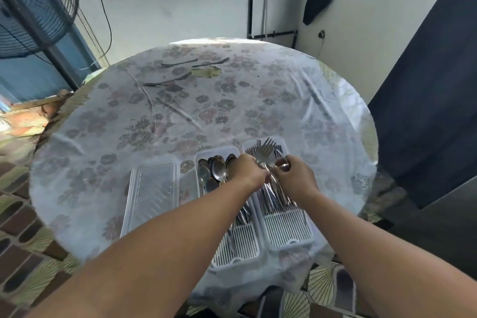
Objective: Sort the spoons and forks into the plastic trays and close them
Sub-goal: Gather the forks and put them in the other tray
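Forks (265, 156) are held over the right tray (286, 224) by both hands: the left hand (249, 170) is curled round their necks, while the right hand (294, 175) pinches a handle between thumb and fingertips. Their long axis runs away from the person, tines far. Spoons (219, 170) are stacked in the middle tray (237, 248), just beside. A clear lid (152, 193) lies left of both trays. Three loose forks (167, 81) are left at the far side of the surface (322, 111), well apart, slightly nearer the left hand.
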The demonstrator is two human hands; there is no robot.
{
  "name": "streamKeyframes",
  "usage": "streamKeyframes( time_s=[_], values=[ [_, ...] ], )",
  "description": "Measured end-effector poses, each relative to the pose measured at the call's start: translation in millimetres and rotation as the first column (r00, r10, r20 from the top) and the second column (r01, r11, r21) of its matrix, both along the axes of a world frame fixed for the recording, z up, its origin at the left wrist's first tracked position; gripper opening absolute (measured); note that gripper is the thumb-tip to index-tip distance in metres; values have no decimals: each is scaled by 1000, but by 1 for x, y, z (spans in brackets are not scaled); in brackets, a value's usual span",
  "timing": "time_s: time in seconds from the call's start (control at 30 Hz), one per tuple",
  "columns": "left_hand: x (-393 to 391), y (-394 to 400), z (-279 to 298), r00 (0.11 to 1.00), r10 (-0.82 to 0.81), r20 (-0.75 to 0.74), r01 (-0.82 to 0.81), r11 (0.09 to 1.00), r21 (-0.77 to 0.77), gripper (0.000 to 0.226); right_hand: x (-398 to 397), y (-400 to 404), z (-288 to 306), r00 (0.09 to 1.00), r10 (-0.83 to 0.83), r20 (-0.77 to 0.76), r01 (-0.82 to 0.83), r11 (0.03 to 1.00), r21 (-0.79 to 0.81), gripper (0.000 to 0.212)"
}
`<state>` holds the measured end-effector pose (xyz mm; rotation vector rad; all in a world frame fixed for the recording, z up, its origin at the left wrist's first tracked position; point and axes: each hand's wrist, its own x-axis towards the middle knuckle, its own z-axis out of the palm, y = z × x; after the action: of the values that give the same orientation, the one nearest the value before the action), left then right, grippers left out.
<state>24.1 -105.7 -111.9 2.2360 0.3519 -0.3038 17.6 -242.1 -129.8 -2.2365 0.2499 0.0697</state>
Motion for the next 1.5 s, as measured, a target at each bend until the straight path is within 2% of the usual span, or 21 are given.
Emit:
streamKeyframes(
  time_s=[0.13,0.2,0.27,0.33,0.43,0.5,0.6,0.67,0.77,0.8,0.87,0.9,1.0,1.07,1.13,1.17,1.23,1.27,1.33,1.4,1.5],
  values=[
    [9,-2,-7,999,-20,-34,25,988,155,17,12,3,-6,999,28,-29,-29,999,-32,12],
    [12,-4,-3,998,-47,-31,54,966,254,10,17,6,-7,996,73,-51,-77,994,-78,17],
    [14,-7,0,996,-84,-16,84,930,358,2,20,9,-8,994,91,-54,-97,988,-118,13],
    [15,-11,3,996,-94,-6,89,914,395,13,22,12,-6,994,103,-40,-107,988,-114,7],
    [14,-16,6,998,-58,9,52,952,300,49,27,11,-2,997,71,-1,-71,997,12,14],
    [13,-16,9,999,6,40,-13,981,195,58,32,8,0,998,59,2,-59,995,81,16],
    [20,-15,11,983,171,73,-171,985,-1,47,36,4,-2,993,116,8,-116,992,53,27],
    [22,-14,12,975,202,89,-192,975,-110,33,37,4,-2,987,160,-18,-160,987,32,30],
    [21,-16,6,958,275,85,-243,931,-272,23,40,7,-3,980,197,-31,-197,980,-2,12],
    [20,-17,5,949,303,88,-266,918,-295,22,42,8,-3,985,170,-24,-170,985,34,13],
    [17,-18,9,935,337,110,-293,908,-300,21,46,8,-3,993,114,-26,-112,991,71,48],
    [16,-17,10,929,352,113,-305,903,-301,19,46,7,0,994,108,-29,-107,993,45,58],
    [15,-15,6,914,393,105,-346,887,-306,14,48,4,3,994,109,11,-109,994,-17,67],
    [14,-15,5,909,407,91,-367,884,-288,13,48,3,5,992,104,72,-106,994,21,56],
    [14,-18,3,916,391,87,-357,896,-265,15,49,3,4,988,116,104,-129,982,135,26],
    [13,-19,1,924,373,81,-344,907,-244,16,49,4,4,991,98,94,-118,964,237,21],
    [13,-21,-4,940,334,73,-316,930,-187,15,49,6,3,999,32,28,-41,900,434,27],
    [13,-21,-6,945,317,77,-303,940,-156,13,49,5,2,1000,1,8,-5,878,478,27],
    [12,-21,-3,960,261,98,-259,965,-28,13,49,4,1,999,3,38,-18,914,406,23],
    [11,-20,0,981,144,131,-167,969,182,15,48,3,2,996,60,61,-74,957,281,16],
    [2,-12,1,987,-89,131,15,876,482,24,47,3,2,989,132,70,-136,988,67,14]
  ],
)
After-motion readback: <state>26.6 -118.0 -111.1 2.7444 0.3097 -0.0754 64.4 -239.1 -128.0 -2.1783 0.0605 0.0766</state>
